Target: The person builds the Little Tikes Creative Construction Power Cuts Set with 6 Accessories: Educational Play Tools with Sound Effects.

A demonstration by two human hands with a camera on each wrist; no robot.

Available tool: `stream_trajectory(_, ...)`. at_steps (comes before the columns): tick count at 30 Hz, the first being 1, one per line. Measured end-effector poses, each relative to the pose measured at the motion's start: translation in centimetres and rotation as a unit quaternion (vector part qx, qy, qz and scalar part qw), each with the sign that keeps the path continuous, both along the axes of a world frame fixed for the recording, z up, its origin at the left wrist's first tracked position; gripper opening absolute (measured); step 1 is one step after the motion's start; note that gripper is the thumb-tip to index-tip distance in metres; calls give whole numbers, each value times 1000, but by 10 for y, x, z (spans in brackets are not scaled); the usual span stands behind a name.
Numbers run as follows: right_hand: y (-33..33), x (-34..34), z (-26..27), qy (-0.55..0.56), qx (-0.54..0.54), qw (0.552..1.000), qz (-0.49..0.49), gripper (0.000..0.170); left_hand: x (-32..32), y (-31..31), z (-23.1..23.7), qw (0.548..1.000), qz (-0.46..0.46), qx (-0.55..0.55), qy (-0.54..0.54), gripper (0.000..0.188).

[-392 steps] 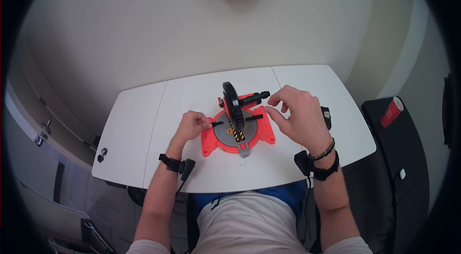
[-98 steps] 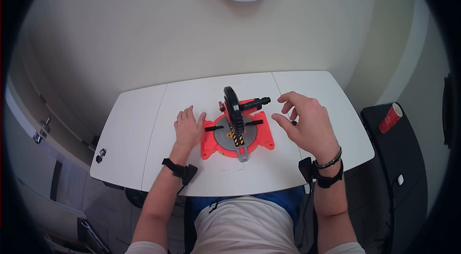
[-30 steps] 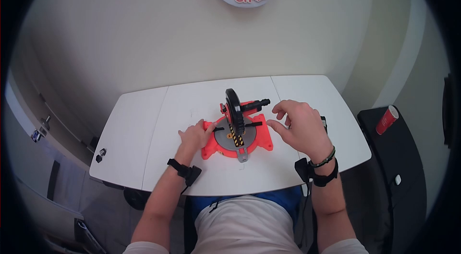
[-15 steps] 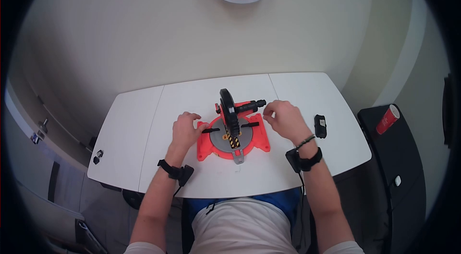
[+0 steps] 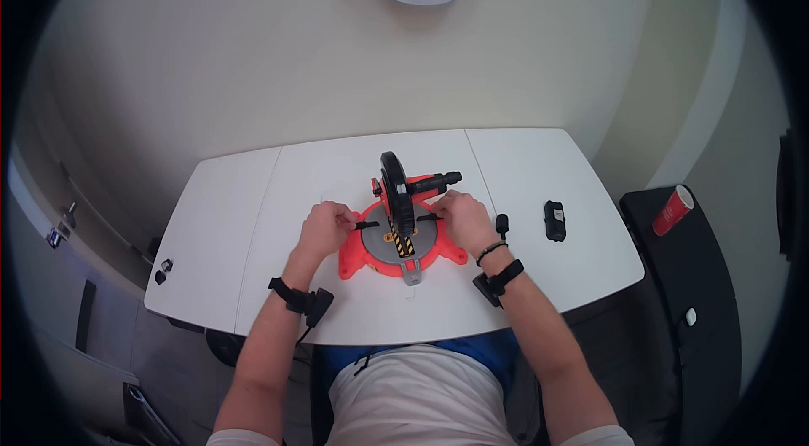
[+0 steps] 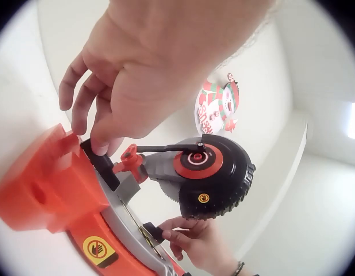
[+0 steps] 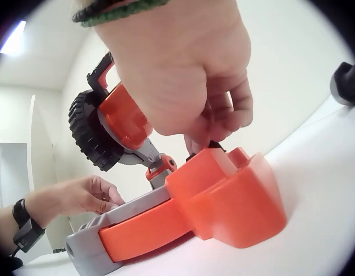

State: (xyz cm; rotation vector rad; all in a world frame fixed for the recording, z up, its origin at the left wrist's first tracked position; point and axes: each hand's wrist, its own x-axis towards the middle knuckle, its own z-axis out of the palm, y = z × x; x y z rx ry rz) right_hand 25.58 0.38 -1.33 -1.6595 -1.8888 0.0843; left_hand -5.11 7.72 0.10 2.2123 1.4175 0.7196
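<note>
White table (image 5: 215,235): 2 hands (image 5: 323,229) (image 5: 468,225) pinch 2 black bars (image 5: 366,225) (image 5: 428,217).

Red cup (image 5: 673,211) on the black side surface (image 5: 690,283).

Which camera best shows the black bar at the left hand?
The left wrist view: close up, it shows the black bar, its end pinched by the left hand. The head view shows it small, outer end behind the fingers; the right wrist view does not clearly show it.
</note>
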Motion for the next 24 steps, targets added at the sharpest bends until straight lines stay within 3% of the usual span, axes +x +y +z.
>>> stream_trajectory(4, 3, 2, -1, 18, -13, 1000, -6, 17, 0, -1, -5, 1000, 2, -5, -9, 14)
stream_trajectory(7, 0, 6, 5, 0, -22, 1000, -14, 16, 8, -2, -10, 998, 28, 58, 9, 13)
stream_trajectory(10, -4, 14, 19, 11, -89, 996, -5, 17, 10, -8, -6, 996, 32, 70, 45, 13)
stream_trajectory(13, -10, 36, 37, 20, -43, 994, -99, 35, 8, -4, -1, 997, 32, 53, 50, 13)
stream_trajectory(15, -4, 65, 27, -33, -7, 979, -200, 39, 7, -3, -5, 998, 23, 56, 31, 11)
stream_trajectory(16, -7, 77, 31, -33, -9, 979, -199, 39, 7, -4, -4, 998, 24, 54, 32, 11)
stream_trajectory(18, -13, 99, 38, -106, -158, 934, -303, 47, 9, -5, -1, 997, 26, 39, 69, 16)
stream_trajectory(19, -15, 111, 33, -107, -160, 934, -302, 47, 10, -8, -3, 997, 27, 37, 69, 16)
stream_trajectory(22, -13, 125, 26, -82, -246, 936, -239, 56, 11, -12, -7, 980, 29, 131, 150, 32)
stream_trajectory(24, -17, 115, 30, -67, -283, 927, -236, 60, 8, -7, -13, 977, -3, 133, 164, 64)
